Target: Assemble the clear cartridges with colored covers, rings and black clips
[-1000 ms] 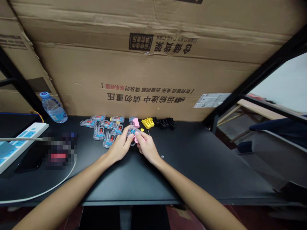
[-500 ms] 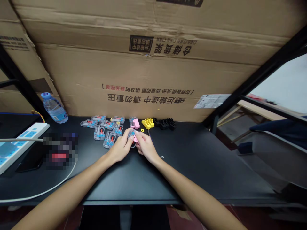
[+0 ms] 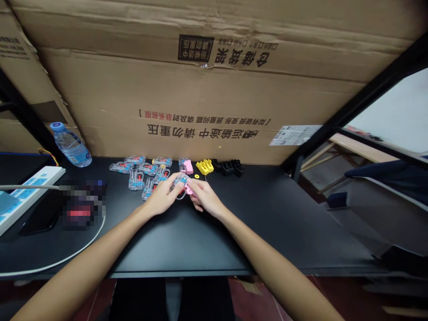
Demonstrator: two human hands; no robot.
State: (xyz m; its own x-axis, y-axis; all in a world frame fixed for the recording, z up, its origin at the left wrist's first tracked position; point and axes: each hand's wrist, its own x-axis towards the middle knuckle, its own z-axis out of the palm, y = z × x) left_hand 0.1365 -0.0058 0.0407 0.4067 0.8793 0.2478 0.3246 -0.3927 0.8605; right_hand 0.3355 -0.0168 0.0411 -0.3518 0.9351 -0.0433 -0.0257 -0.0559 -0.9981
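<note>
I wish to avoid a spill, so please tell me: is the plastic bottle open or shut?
Shut, it seems: the plastic bottle has its blue cap over the mouth; how tightly, I cannot tell.

A clear plastic piece (image 3: pixel 181 179), blue and red inside, is held beside a small pink piece (image 3: pixel 189 190).

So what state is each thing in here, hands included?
Left hand: closed on a clear piece
Right hand: closed on a pink part
Other clear pieces: lying clustered
Yellow ring: lying on the table
Yellow parts: grouped beside black parts
Bottle: capped, standing
</note>
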